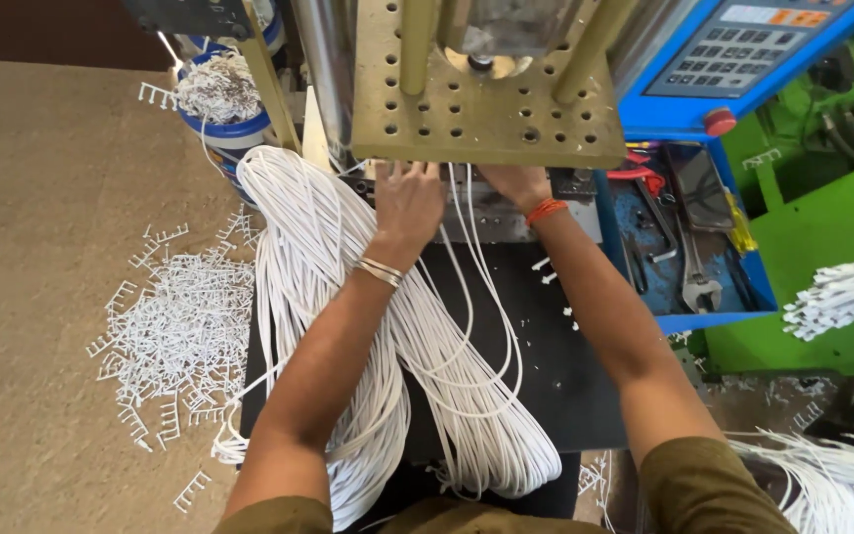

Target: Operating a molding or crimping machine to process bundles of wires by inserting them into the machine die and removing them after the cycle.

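Observation:
My left hand (407,203) reaches forward under the drilled yellow metal plate (486,114) of a moulding machine, fingers resting on the grey mould block (491,218). My right hand (518,183), with an orange thread at the wrist, is half hidden under the same plate. A thick bundle of white cables (348,297) drapes over a black work surface (565,366) beneath my arms, and a few cable ends run up to the mould between my hands. Whether either hand pinches a cable is hidden.
White plastic sprue scraps (175,336) litter the floor at left. A blue bucket (229,133) of scraps stands behind. A blue tray (684,247) with a wrench and pliers sits to the right, under a blue control panel (733,49). More white cable ends (842,292) lie at right.

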